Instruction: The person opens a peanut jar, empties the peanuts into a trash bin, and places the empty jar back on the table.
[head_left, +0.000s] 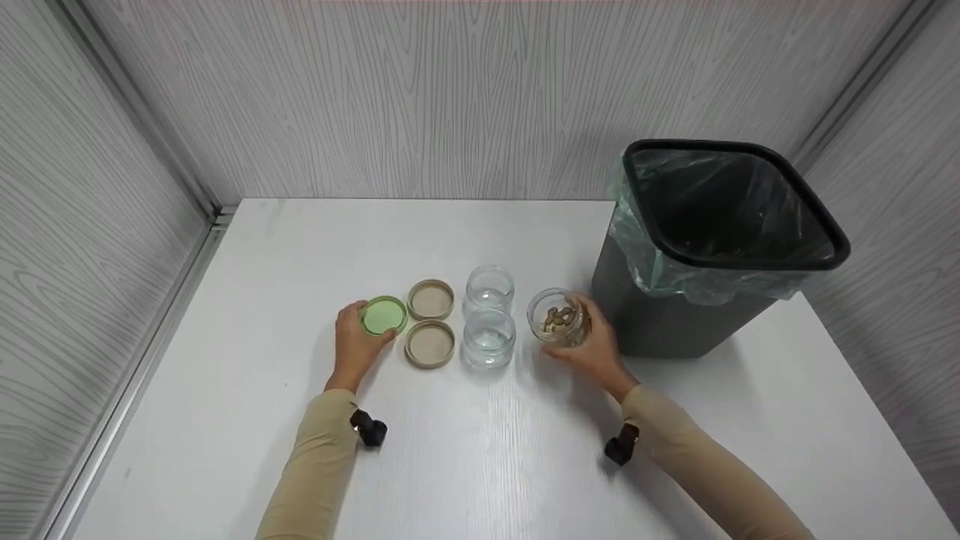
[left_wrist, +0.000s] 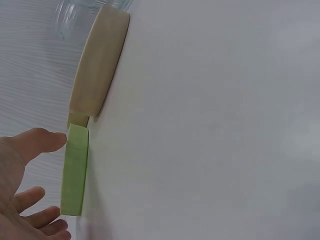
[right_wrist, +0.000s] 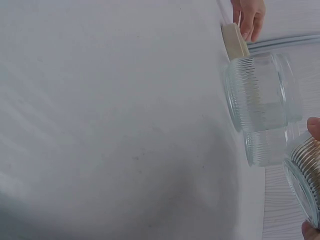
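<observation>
1. Your right hand (head_left: 592, 346) has its fingers curled round the small ribbed glass jar with the brown pieces in it (head_left: 557, 318); the jar is tilted with its open mouth up toward you, just in front of the grey bin (head_left: 675, 315).
2. Your left hand (head_left: 358, 341) rests on the white table (head_left: 480, 465) with thumb and fingers loosely spread round the green lid (head_left: 384, 315). In the left wrist view the thumb touches the lid's edge, while the other fingers lie relaxed beside it.
3. Between your hands stand two empty glass jars, the near one (head_left: 489, 340) and the far one (head_left: 490, 288), touching or nearly so, both upright and open.
4. Left of those jars lie two beige lids, the near beige lid (head_left: 430, 344) and the far beige lid (head_left: 430, 300), both flat on the table, just beside the green lid.
5. The bin, lined with a pale green bag (head_left: 652, 262), stands at the right rear of the table, close to the jar you hold.
</observation>
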